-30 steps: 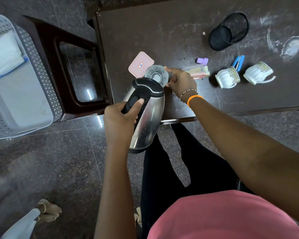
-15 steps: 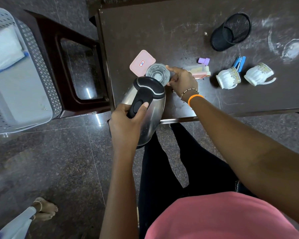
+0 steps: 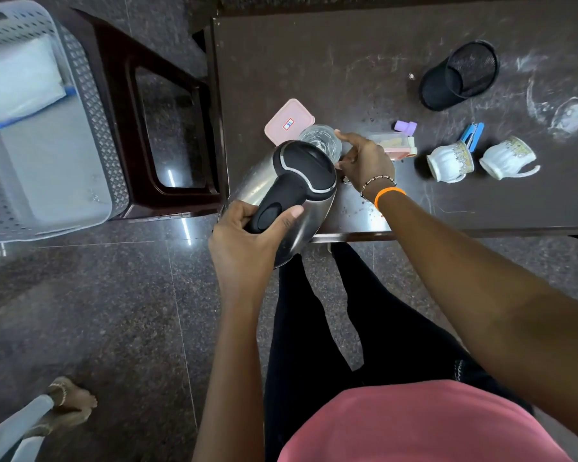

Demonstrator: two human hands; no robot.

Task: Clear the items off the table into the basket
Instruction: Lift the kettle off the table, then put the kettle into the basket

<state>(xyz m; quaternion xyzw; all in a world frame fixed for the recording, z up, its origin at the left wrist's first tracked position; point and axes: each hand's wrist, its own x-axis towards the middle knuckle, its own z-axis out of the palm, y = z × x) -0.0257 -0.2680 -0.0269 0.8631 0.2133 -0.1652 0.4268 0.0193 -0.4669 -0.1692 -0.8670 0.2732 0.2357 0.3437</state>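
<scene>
Fingers of left hand [image 3: 247, 241] wrap kettle [image 3: 294, 195] handle; right hand [image 3: 367, 161] fingers curl round glass [image 3: 321, 140].

kettle [image 3: 282, 201] swung from upright to tilted, nearer the glass [image 3: 321, 141]

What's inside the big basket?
The basket holds a white, blue-edged thing at its far end. Whatever lies under it is covered.
</scene>
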